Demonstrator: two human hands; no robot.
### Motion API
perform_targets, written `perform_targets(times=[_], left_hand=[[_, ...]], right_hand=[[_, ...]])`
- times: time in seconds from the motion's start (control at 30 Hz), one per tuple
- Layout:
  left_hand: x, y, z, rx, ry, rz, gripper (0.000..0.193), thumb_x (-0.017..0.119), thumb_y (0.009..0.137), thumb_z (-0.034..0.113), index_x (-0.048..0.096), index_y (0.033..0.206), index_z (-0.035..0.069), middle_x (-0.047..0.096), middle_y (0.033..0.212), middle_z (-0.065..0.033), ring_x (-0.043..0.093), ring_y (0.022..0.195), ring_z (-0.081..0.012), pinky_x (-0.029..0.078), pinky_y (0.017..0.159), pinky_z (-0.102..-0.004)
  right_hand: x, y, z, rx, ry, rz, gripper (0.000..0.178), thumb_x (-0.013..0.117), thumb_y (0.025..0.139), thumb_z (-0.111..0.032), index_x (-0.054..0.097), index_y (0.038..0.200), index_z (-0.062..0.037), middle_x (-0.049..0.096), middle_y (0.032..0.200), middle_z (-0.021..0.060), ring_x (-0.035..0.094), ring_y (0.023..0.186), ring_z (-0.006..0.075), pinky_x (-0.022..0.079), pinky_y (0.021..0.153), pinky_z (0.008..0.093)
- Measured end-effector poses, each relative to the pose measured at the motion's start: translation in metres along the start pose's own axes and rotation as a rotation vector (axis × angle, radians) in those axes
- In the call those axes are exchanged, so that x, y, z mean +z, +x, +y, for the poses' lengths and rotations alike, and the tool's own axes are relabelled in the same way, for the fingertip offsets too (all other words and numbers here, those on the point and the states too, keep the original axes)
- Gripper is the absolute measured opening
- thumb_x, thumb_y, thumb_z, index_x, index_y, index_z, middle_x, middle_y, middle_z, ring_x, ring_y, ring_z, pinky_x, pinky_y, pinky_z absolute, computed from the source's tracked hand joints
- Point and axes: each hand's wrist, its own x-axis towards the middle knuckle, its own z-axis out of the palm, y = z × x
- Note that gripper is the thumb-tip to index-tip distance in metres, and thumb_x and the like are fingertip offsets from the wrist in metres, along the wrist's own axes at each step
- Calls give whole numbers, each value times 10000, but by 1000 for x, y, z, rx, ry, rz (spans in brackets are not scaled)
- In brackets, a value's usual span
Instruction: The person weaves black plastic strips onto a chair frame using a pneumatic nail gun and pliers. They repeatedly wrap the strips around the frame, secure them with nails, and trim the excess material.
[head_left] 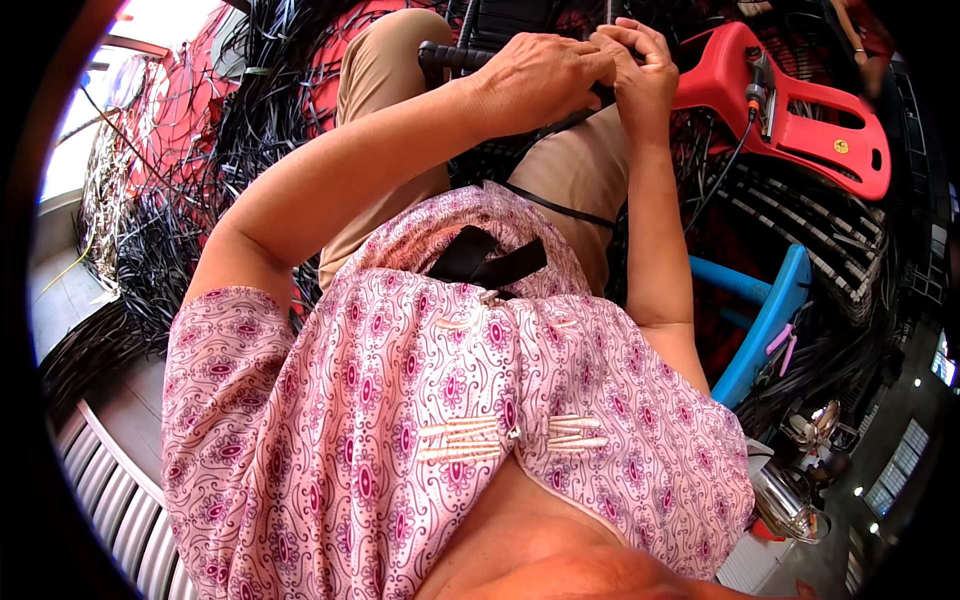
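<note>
My left hand point(545, 80) reaches across above my knees, back of the hand up, its fingers bent together and meeting the fingers of my right hand. My right hand point(642, 75) is raised beside it, fingers curled and thumb pressed in. Whatever sits between the fingertips is hidden. Beneath and beyond both hands lies a dark frame with black strips; its black-wrapped bar point(452, 56) sticks out left of my left wrist. A narrow greyish bar point(612, 12) rises just past my right fingers. One loose black strip point(560, 205) crosses my thigh.
Right of my hands stands a red plastic stool point(825, 140) with a corded tool point(760, 90) on it. Nearer is a blue plastic seat point(770, 325). Tangled black strips point(165, 220) are heaped at left. A shiny metal vessel point(785, 500) stands at lower right.
</note>
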Motion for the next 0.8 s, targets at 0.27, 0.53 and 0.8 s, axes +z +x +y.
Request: perform_targets(times=[0.27, 0.53, 0.8], left_hand=[[7, 20, -11, -367, -468, -253, 422, 863, 755, 186, 666, 1063, -25, 743, 930, -104, 722, 842, -239, 574, 778, -339], [9, 34, -37, -627, -873, -448, 380, 874, 744, 115, 643, 1012, -25, 705, 821, -66, 642, 707, -136, 503, 640, -263], [1, 36, -36, -744, -934, -441, 261, 817, 847, 206, 696, 978, 15, 707, 861, -38, 638, 717, -106, 517, 663, -249]], right_hand=[[-24, -66, -10, -81, -57, 321, 251, 761, 868, -83, 690, 1102, -26, 596, 1173, 90, 629, 962, 166, 539, 814, 294], [-8, -101, -2, -457, -516, 153, 349, 809, 757, -10, 711, 1082, -91, 586, 1097, 102, 607, 964, 261, 511, 785, 366], [-10, -86, -15, -537, -383, 180, 161, 853, 765, -51, 785, 907, -85, 650, 951, 37, 638, 819, 207, 509, 694, 342]])
